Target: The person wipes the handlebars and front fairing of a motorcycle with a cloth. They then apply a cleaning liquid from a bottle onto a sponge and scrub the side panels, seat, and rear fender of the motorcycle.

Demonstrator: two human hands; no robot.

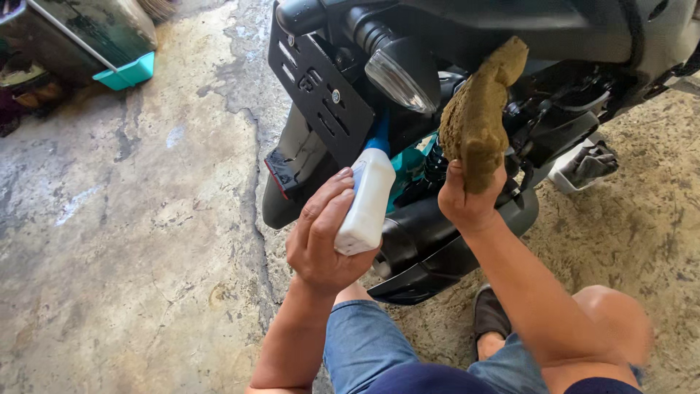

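Evidently the person is crouching behind a black scooter (467, 44) and working at its rear end with a cleaning liquid and a sponge. The left hand (321, 237) is wrapping its fingers around a white plastic bottle (367, 201), holding it upright with its blue nozzle (379, 135) pointing up toward the underside of the tail, just below the clear turn-signal lens (399, 80). The right hand (467, 201) is pinching the lower end of a coarse, olive-brown sponge (477, 117), which is standing up against the dark bodywork to the right of that lens. Judging from this, the step in hand is wetting or dosing before wiping; the next move is likely calling for a steady squeeze of the bottle with the nozzle kept aimed, and the sponge kept close so the liquid is not running down onto the black exhaust cover (437, 248) below.

As for packages and signs, the bottle is showing no label from this side. A black number-plate bracket (317, 84) is hanging at the left of the tail, seen from behind, with a small red reflector (279, 174) beneath it. Far left, a teal tray edge (127, 73) is sitting under a dark box (87, 29) on the cracked concrete floor (131, 241). A grey cloth (590, 164) is lying at the right.
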